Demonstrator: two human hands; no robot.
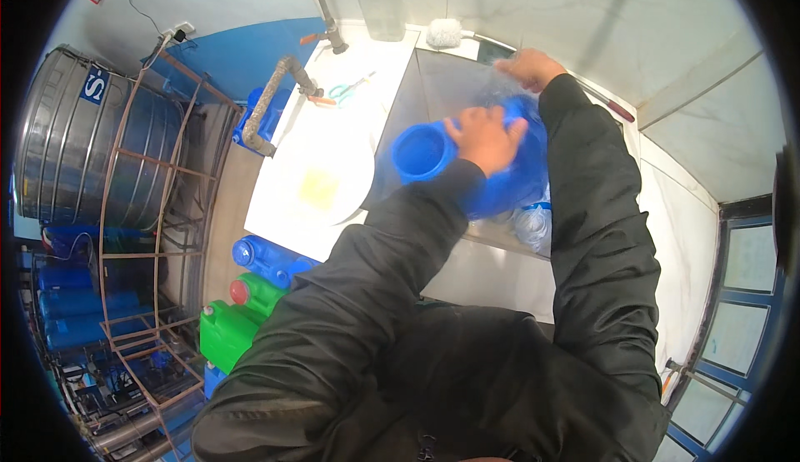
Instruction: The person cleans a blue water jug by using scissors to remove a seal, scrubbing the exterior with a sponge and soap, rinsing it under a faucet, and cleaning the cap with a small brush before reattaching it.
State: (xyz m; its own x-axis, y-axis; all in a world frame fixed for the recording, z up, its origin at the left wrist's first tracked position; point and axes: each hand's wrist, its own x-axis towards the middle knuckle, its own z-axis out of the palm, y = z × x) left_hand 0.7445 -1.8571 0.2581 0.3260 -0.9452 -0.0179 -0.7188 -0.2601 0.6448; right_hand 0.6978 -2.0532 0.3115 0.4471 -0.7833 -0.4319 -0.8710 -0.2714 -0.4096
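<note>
A blue plastic water container (506, 184) lies in a sink basin (400, 103), its wide round mouth facing left. My left hand (487, 140) rests on the container just behind the mouth, fingers spread. My right hand (530, 69) is above its far side, near the back edge of the basin, over something transparent and blurred; whether it grips that is unclear. A clear plastic bundle with a blue band (534, 227) lies at the basin's near right, partly behind my right sleeve.
A white counter (275, 212) on the left bears scissors (350, 90) and pipe valves. A clear bottle (379, 3) and a white fluffy brush (445, 34) stand or lie at the back. Green jugs (228, 334), a blue jug (265, 259), a metal rack and a steel tank (94, 143) are at left.
</note>
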